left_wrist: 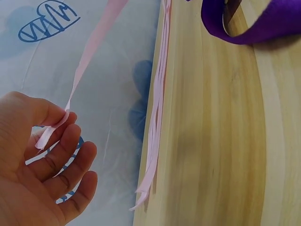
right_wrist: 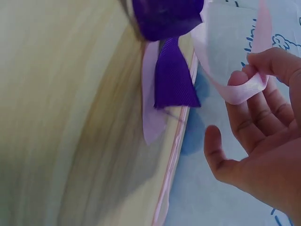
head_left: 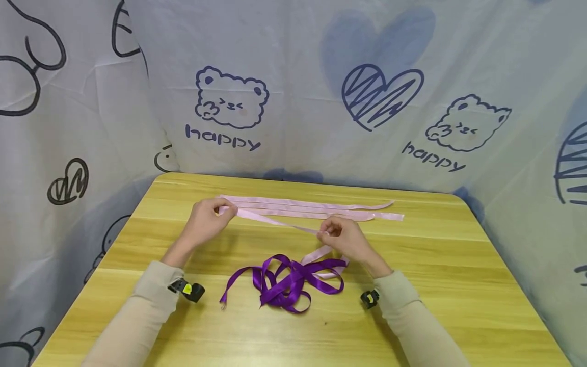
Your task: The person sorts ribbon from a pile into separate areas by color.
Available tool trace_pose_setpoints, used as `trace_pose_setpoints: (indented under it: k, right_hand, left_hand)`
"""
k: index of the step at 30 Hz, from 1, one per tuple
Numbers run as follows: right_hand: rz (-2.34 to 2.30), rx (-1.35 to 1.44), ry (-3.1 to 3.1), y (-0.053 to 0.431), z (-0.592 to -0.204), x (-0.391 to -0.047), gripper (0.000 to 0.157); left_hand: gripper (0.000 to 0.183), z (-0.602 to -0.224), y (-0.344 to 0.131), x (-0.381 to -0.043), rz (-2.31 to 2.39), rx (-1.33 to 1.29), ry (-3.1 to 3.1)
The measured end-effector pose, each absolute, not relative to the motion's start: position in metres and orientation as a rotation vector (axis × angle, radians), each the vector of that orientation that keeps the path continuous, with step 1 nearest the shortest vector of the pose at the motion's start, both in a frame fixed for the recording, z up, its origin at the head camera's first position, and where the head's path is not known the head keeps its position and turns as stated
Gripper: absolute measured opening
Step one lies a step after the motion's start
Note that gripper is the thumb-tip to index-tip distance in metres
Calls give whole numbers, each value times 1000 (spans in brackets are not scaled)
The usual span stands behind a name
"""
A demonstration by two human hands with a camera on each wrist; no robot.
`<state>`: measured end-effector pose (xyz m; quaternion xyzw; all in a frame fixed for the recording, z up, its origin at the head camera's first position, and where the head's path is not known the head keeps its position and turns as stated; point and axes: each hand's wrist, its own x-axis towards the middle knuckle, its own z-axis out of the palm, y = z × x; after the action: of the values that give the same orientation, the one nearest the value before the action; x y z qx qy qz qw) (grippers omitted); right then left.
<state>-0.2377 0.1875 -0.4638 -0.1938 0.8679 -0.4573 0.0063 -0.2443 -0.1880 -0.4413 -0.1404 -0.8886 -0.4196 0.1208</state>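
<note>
A pink ribbon (head_left: 275, 221) is stretched between both hands above the table. My left hand (head_left: 208, 221) pinches one end between thumb and index finger; in the left wrist view a short tail of the ribbon (left_wrist: 45, 137) sticks out past the thumb. Further along, my right hand (head_left: 346, 237) pinches the same ribbon, and in the right wrist view the ribbon (right_wrist: 242, 92) loops over the fingers. Its slack hangs down toward a loose tangle of purple ribbon (head_left: 293, 283), which lies partly over pink ribbon. Several pink strips (head_left: 298, 206) lie side by side behind the hands.
The wooden table (head_left: 458, 285) has its far edge close to a printed cloth backdrop (head_left: 302, 102). One purple ribbon end (head_left: 224, 298) trails to the left of the tangle. Wrist cameras are strapped on both forearms.
</note>
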Motion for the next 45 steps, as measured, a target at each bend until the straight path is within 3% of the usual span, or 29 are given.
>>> trace_pose_setpoints:
  k: [12, 28, 35, 45]
  right_hand:
    - [-1008, -691, 3149, 194, -464, -237, 17]
    - [-809, -707, 3422, 221, -463, -243, 6]
    - [-852, -657, 3564, 234, -471, -245, 4]
    - [-1144, -560, 3430, 247, -478, -250, 16]
  left_hand:
    - [15, -446, -197, -245, -1202, -349, -2570]
    - [18, -449, -225, -248, -1173, -176, -2571]
    - [21, -453, -236, -248, -1183, -130, -2570]
    - [22, -457, -243, -248, -1192, -91, -2572]
